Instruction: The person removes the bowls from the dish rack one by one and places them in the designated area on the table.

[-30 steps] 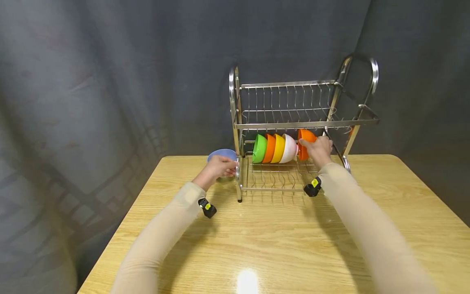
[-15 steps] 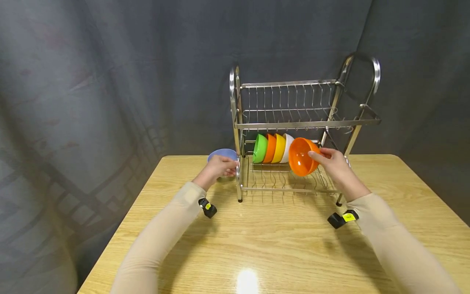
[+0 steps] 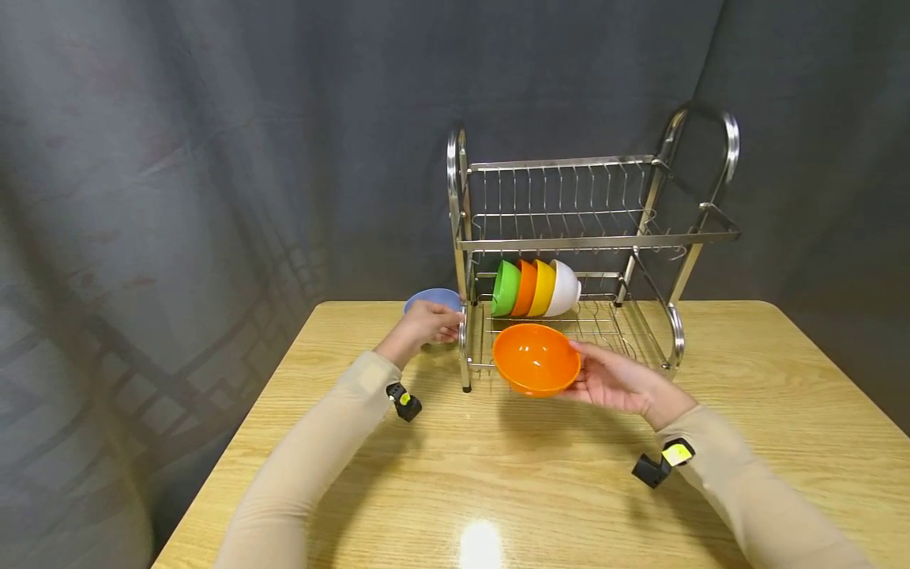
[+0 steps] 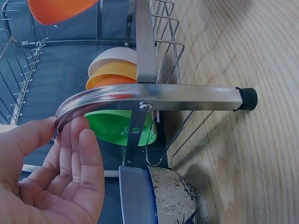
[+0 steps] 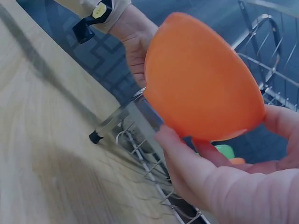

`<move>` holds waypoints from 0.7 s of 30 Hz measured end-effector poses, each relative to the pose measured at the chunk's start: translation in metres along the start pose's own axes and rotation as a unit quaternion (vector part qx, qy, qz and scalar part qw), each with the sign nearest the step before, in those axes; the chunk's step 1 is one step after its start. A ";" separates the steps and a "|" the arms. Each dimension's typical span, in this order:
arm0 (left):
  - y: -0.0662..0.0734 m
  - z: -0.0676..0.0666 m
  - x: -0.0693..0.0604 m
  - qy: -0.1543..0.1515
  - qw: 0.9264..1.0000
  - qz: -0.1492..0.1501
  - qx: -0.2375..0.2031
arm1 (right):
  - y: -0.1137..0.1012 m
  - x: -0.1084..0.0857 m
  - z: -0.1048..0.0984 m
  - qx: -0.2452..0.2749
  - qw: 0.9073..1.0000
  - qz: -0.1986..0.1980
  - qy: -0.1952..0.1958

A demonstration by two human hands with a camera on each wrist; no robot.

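My right hand (image 3: 614, 379) grips an orange bowl (image 3: 536, 359) by its right side, opening up, in front of the rack's lower tier. In the right wrist view the fingers hold the orange bowl (image 5: 201, 79) from below and the side. With thumb and fingertips, my left hand (image 3: 425, 325) pinches the metal rack (image 3: 462, 340) at its left front post; the left wrist view shows the left hand (image 4: 60, 172) on the curved tube (image 4: 93, 98). Green (image 3: 505, 289), orange (image 3: 524, 289), yellow (image 3: 542, 289) and white (image 3: 563, 289) bowls stand tilted in a row on the lower tier.
A blue-rimmed bowl (image 3: 435, 298) sits left of the rack, partly behind my left hand; its speckled outside (image 4: 173, 196) shows in the left wrist view. The rack's upper tier (image 3: 597, 241) overhangs the bowls. A grey curtain (image 3: 355, 158) hangs behind the wooden table (image 3: 455, 474).
My right hand has drawn the orange bowl out of the lower tier, toward the front and left, and turned its opening upward. My left hand has stayed on the rack.
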State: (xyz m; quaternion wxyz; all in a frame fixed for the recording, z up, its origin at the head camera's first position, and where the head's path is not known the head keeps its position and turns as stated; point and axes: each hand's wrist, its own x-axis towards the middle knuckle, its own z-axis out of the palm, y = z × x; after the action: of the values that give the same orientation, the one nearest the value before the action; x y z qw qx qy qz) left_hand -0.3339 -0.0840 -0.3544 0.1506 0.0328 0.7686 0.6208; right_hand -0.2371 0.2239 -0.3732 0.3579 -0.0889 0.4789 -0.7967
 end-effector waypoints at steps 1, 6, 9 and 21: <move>0.000 0.000 0.000 0.000 1.000 -0.003 -0.003 | 0.002 0.001 0.000 0.001 1.000 0.004 -0.003; -0.002 0.001 0.001 0.010 1.000 -0.013 -0.025 | 0.007 0.003 -0.001 -0.020 1.000 0.012 0.008; -0.004 0.005 -0.004 0.027 0.999 0.005 -0.037 | 0.008 0.004 -0.001 -0.037 0.999 0.014 0.010; 0.003 0.046 -0.061 0.050 0.987 0.150 -0.038 | 0.003 -0.001 -0.002 -0.051 0.999 0.006 -0.012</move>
State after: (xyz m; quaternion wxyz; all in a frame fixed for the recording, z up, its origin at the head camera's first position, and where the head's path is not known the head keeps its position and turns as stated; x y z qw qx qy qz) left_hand -0.2639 -0.0547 -0.3487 0.0182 0.1115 0.7374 0.6659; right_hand -0.2364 0.2249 -0.3763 0.3634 -0.1135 0.5155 -0.7677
